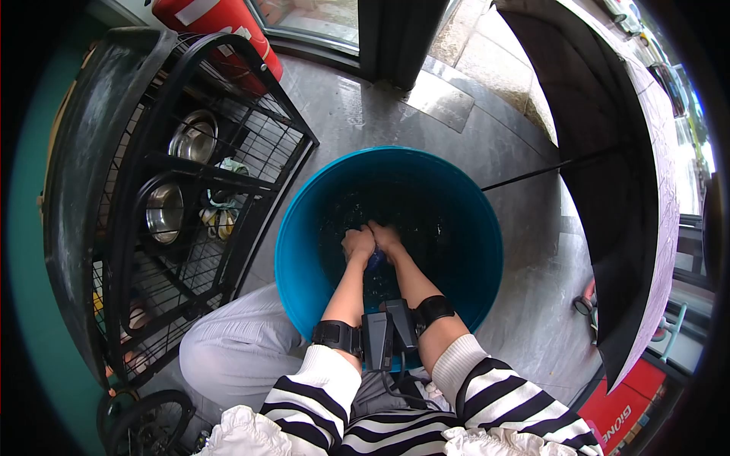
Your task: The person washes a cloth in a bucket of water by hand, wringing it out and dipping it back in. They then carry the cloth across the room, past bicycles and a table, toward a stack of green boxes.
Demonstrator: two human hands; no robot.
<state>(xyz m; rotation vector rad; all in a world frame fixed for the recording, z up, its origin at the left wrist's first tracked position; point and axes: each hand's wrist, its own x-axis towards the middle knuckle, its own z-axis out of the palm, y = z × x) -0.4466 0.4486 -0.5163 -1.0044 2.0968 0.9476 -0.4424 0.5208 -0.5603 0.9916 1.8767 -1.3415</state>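
Blue item point(376, 260) mostly hidden between left hand point(358, 243) and right hand point(386, 237); fingers and grip unclear. Bucket point(295, 254) bottom lost in dark water, near rim partly behind forearms. Red cylinder point(262, 52) cut off by top picture edge.

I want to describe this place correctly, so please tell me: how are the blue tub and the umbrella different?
The blue tub is a plain blue; the umbrella is black inside, with a pale outer side. The tub stands upright with its mouth up, while the umbrella is tipped on its side. The tub has the left hand and right hand inside it; no hand touches the umbrella. Both are open.
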